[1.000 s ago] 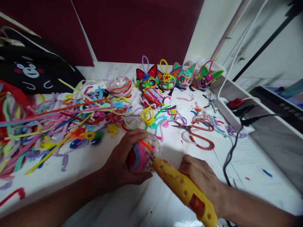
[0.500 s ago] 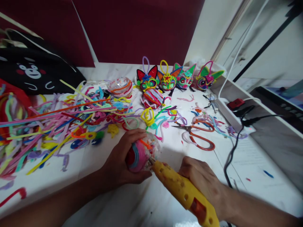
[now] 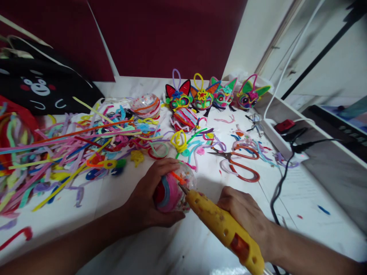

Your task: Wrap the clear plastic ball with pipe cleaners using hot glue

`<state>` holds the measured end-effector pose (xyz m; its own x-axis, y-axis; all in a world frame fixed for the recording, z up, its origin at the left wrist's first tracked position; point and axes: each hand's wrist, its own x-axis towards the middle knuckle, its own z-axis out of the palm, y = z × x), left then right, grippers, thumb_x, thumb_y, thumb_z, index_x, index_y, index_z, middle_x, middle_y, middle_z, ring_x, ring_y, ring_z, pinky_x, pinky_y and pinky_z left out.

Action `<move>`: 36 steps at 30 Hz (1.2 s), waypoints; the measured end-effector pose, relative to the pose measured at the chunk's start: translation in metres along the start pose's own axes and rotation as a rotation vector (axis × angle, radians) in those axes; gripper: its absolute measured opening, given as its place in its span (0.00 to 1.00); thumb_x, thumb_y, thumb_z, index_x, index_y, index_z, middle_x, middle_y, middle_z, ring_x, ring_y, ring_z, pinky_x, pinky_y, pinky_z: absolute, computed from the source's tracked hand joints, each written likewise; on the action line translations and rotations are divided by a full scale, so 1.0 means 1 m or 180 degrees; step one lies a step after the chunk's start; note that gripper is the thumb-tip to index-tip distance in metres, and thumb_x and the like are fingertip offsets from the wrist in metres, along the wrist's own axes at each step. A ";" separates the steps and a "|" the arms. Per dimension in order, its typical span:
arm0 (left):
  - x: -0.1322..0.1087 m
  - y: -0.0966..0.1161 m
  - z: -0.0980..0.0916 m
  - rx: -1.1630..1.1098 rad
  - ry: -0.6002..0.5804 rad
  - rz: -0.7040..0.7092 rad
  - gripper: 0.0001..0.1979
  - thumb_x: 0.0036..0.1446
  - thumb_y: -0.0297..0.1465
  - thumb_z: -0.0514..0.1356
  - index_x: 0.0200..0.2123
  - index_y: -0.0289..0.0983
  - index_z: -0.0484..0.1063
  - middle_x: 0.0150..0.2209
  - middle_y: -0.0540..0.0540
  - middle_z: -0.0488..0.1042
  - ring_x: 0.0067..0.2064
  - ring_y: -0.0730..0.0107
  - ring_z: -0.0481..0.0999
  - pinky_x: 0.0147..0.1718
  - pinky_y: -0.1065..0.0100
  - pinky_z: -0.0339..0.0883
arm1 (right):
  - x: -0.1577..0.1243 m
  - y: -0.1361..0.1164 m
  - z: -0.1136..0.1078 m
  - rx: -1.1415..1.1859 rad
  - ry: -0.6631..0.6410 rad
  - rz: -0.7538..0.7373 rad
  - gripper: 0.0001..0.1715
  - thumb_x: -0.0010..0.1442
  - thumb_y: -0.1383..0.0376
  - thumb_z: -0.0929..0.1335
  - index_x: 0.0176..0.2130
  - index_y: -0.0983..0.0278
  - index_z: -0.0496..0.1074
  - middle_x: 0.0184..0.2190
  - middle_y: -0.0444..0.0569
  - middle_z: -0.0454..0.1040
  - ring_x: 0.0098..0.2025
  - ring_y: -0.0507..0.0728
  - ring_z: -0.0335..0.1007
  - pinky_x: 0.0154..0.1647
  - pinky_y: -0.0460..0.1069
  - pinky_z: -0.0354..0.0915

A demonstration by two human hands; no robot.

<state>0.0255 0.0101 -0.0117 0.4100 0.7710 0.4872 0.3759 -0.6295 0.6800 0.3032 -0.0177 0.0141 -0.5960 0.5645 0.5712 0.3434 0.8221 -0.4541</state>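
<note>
My left hand [image 3: 155, 193] is closed around a clear ball [image 3: 171, 191] partly covered with red, blue, pink and orange pipe cleaner strips. In my right hand [image 3: 243, 214] is a yellow hot glue gun [image 3: 220, 225], its metal nozzle at the bare side of the ball beside the orange strip. Whether the tip touches the surface I cannot tell. Beyond the ball lie a yellow pipe cleaner coil [image 3: 179, 141] and orange-handled scissors [image 3: 243, 164], their blades pointing left.
A heap of loose pipe cleaners [image 3: 65, 160] spreads over the left. Several finished animal-head ornaments [image 3: 177, 97] stand at the back, with a part-wrapped ball [image 3: 145, 105] nearby. On the right are a power strip [image 3: 282, 139] and a black cable [image 3: 276, 202]. A black bag [image 3: 43, 84] sits at back left.
The glue gun's nozzle has moved slightly up along the ball toward the orange strip. The ball has turned or shifted a little in my left hand.
</note>
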 end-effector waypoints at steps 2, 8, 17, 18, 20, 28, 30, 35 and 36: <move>0.000 0.000 0.000 -0.0015 -0.0007 -0.0002 0.45 0.46 0.45 0.76 0.66 0.51 0.62 0.63 0.39 0.69 0.65 0.40 0.69 0.63 0.41 0.67 | 0.001 0.000 0.001 0.0020 0.0008 -0.0012 0.07 0.67 0.64 0.61 0.39 0.63 0.66 0.25 0.46 0.68 0.24 0.54 0.62 0.22 0.49 0.56; 0.002 -0.001 -0.002 0.0074 0.0075 0.0043 0.44 0.47 0.43 0.76 0.65 0.47 0.63 0.63 0.38 0.69 0.64 0.43 0.71 0.63 0.46 0.68 | 0.003 -0.004 0.003 -0.0080 0.0102 -0.0088 0.16 0.74 0.59 0.55 0.40 0.63 0.65 0.24 0.44 0.65 0.23 0.53 0.59 0.22 0.50 0.55; 0.000 0.000 0.002 -0.0018 -0.0040 0.0113 0.44 0.49 0.45 0.75 0.66 0.49 0.61 0.63 0.38 0.68 0.66 0.42 0.67 0.64 0.43 0.66 | 0.001 0.000 0.002 -0.0091 0.0062 -0.0038 0.11 0.70 0.62 0.57 0.40 0.63 0.64 0.25 0.46 0.67 0.24 0.54 0.62 0.23 0.49 0.56; -0.001 0.000 0.002 -0.0021 -0.0040 0.0124 0.44 0.49 0.45 0.74 0.66 0.49 0.61 0.63 0.38 0.68 0.66 0.42 0.67 0.65 0.43 0.66 | 0.001 0.000 0.001 -0.0097 0.0028 -0.0025 0.10 0.70 0.62 0.57 0.40 0.63 0.64 0.25 0.46 0.68 0.25 0.54 0.62 0.23 0.49 0.56; -0.001 0.000 0.003 -0.0024 -0.0035 0.0139 0.44 0.49 0.45 0.74 0.66 0.49 0.61 0.63 0.38 0.68 0.66 0.42 0.67 0.65 0.44 0.66 | 0.001 -0.001 0.001 -0.0100 -0.0018 -0.0004 0.10 0.71 0.63 0.58 0.40 0.63 0.64 0.26 0.45 0.67 0.25 0.54 0.63 0.24 0.49 0.57; 0.002 0.000 -0.002 0.0117 0.0052 0.0060 0.43 0.48 0.44 0.75 0.65 0.46 0.63 0.62 0.38 0.69 0.64 0.43 0.70 0.63 0.47 0.68 | 0.001 -0.001 0.003 0.0019 0.0065 -0.0081 0.12 0.71 0.61 0.57 0.39 0.63 0.64 0.25 0.45 0.66 0.24 0.54 0.61 0.23 0.49 0.56; 0.002 0.001 -0.003 0.0146 0.0042 0.0048 0.42 0.49 0.44 0.74 0.65 0.46 0.63 0.62 0.38 0.69 0.64 0.44 0.70 0.63 0.48 0.68 | 0.003 -0.002 0.003 0.0043 0.0080 -0.0112 0.14 0.73 0.60 0.56 0.39 0.63 0.65 0.25 0.45 0.66 0.24 0.54 0.61 0.22 0.49 0.56; 0.002 0.001 -0.003 0.0123 0.0004 -0.0008 0.44 0.48 0.44 0.75 0.65 0.48 0.62 0.63 0.38 0.68 0.64 0.42 0.70 0.63 0.45 0.67 | 0.006 -0.004 0.000 -0.0038 0.0106 -0.0129 0.26 0.77 0.55 0.50 0.36 0.62 0.65 0.24 0.44 0.64 0.23 0.53 0.61 0.22 0.50 0.57; 0.002 0.001 -0.003 0.0122 -0.0005 -0.0023 0.43 0.48 0.44 0.75 0.65 0.48 0.62 0.63 0.38 0.68 0.64 0.41 0.70 0.63 0.45 0.67 | 0.006 -0.004 -0.001 -0.0053 0.0073 -0.0140 0.27 0.77 0.54 0.50 0.36 0.62 0.65 0.24 0.45 0.65 0.24 0.53 0.62 0.23 0.50 0.58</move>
<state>0.0244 0.0113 -0.0086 0.4086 0.7754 0.4815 0.4103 -0.6273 0.6620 0.2984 -0.0175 0.0200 -0.5939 0.5291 0.6060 0.3293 0.8472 -0.4170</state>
